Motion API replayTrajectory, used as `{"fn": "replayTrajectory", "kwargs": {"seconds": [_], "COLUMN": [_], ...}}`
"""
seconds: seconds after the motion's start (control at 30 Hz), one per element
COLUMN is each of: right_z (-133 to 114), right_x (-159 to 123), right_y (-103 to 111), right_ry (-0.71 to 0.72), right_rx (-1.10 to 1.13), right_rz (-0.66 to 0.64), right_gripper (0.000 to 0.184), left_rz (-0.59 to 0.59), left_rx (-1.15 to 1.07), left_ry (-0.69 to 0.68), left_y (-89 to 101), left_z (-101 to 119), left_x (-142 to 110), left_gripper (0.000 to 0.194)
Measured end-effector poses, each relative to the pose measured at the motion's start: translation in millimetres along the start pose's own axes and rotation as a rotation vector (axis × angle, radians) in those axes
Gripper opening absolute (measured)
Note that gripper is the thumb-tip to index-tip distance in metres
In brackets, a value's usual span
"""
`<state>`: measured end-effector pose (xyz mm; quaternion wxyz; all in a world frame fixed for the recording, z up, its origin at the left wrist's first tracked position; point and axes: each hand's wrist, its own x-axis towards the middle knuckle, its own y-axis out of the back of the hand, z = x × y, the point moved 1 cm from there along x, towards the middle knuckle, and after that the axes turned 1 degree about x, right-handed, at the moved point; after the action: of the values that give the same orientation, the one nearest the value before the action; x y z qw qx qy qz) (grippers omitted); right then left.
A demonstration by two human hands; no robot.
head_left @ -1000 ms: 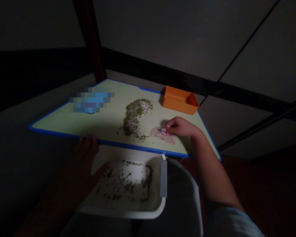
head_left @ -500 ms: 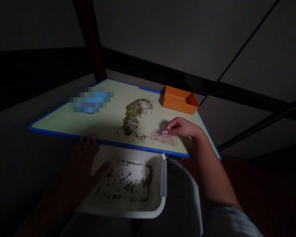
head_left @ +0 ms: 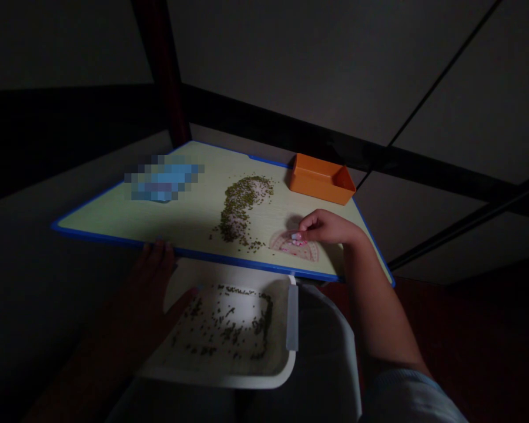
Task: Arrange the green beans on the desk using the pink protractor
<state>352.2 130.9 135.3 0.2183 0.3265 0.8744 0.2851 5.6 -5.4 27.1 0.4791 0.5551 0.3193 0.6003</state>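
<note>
Blue-Edged Table (head_left: 194,214) in the Dark

The table has a pale yellow-green top, and it is the biggest thing in the light. Just below its near edge is a white tub (head_left: 271,380) with a grey clip on its right side. At the back right of the table sits an orange box (head_left: 320,191). A long, curvy heap of little green beans (head_left: 235,208) lies in the middle. Off to the left is a blue thing (head_left: 165,182), too blurry to name.

The two hands are well apart. The left hand (head_left: 152,279) is at the tub's left side, with its thumb reaching over the inside; it is too dark to tell if it grips. The right hand (head_left: 328,226) pinches a pink see-through protractor (head_left: 306,249) at the table's near right, between heap and wrist. Smallest are the loose beans (head_left: 233,333) dotted about inside the tub.
</note>
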Motion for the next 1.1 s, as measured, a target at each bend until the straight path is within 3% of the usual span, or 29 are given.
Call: {"fn": "replayTrajectory", "kwargs": {"seconds": [0.3, 0.63, 1.1], "right_z": [1.0, 0.8, 1.6], "right_x": [2.8, 1.7, 8.4], "right_y": [-1.7, 0.2, -9.3], "right_ry": [-0.004, -0.026, 0.023], "right_rx": [-0.04, -0.088, -0.02], "right_rz": [-0.043, 0.019, -0.015], "right_gripper": [0.036, 0.034, 0.037], "left_rz": [-0.01, -0.026, 0.01], "left_rx": [-0.001, 0.003, 0.006], "left_ry": [0.013, 0.018, -0.005], "left_y": [0.1, 1.3, -2.1], "left_z": [0.8, 1.0, -1.9], "left_x": [0.1, 0.8, -1.2], "left_gripper": [0.087, 0.087, 0.086]}}
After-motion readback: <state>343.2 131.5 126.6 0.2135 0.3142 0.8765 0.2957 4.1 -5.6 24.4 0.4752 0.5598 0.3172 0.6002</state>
